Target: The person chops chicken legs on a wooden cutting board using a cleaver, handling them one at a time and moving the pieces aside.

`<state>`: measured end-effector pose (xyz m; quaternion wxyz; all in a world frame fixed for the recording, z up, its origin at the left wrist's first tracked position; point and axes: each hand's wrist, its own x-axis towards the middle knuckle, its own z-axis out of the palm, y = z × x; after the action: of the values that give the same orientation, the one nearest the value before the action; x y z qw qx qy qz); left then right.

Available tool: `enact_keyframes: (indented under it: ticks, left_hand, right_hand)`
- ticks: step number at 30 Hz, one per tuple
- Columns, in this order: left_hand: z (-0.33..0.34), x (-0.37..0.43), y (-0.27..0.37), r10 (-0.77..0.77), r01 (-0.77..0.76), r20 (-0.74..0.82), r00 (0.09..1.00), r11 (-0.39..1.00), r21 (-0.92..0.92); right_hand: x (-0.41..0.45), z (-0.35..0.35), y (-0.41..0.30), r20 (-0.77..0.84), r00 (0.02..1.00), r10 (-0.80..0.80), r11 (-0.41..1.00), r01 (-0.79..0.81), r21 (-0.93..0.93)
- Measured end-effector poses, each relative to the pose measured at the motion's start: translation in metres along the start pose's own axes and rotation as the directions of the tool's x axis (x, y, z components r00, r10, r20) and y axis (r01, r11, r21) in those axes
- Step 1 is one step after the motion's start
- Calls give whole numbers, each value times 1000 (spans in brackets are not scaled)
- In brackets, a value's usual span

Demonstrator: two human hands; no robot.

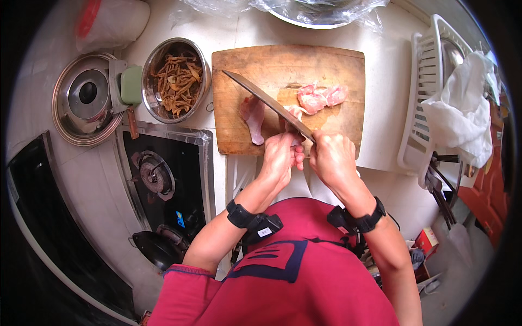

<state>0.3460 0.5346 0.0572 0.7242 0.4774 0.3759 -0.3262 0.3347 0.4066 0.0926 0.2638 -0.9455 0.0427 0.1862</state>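
My right hand (331, 153) is closed round the handle of a kitchen knife (269, 102), whose broad blade slants up to the left across a wooden cutting board (228, 61). Under and beside the blade lies a piece of raw meat (294, 112), partly hidden by the blade; my left hand (281, 153) grips its near end at the board's front edge. A raw drumstick (253, 120) rests left of the blade. Right of the knife, pieces of raw meat with skin (320, 98) lie on the board.
A steel bowl of dried brown strips (177, 81) stands left of the board. Beyond it are a pot lid (65, 98), a cleaver (117, 85) and a gas hob (167, 171). A white dish rack (420, 98) with a white cloth (461, 110) stands right. A plastic-covered bowl (314, 16) is behind.
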Motion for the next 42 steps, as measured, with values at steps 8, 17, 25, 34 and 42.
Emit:
enact_keyframes:
  ticks: [8,17,25,34,42]
  left_hand:
    - [-5,3,-1,11,-11,68,998,1000,-8]
    - [-9,6,15,-50,53,57,997,997,-53]
    - [-9,18,36,-180,207,130,975,947,-244]
    - [-28,15,39,-229,262,149,962,927,-268]
    - [-25,7,25,-178,211,151,972,947,-241]
  right_hand:
    - [13,8,-10,11,998,55,998,-55,5]
    - [1,17,-6,4,997,71,995,-70,-69]
    - [25,13,-15,36,994,101,995,-100,-26]
    - [1,12,-7,-48,998,46,998,-44,47]
    - [4,18,-10,-24,994,108,993,-107,41]
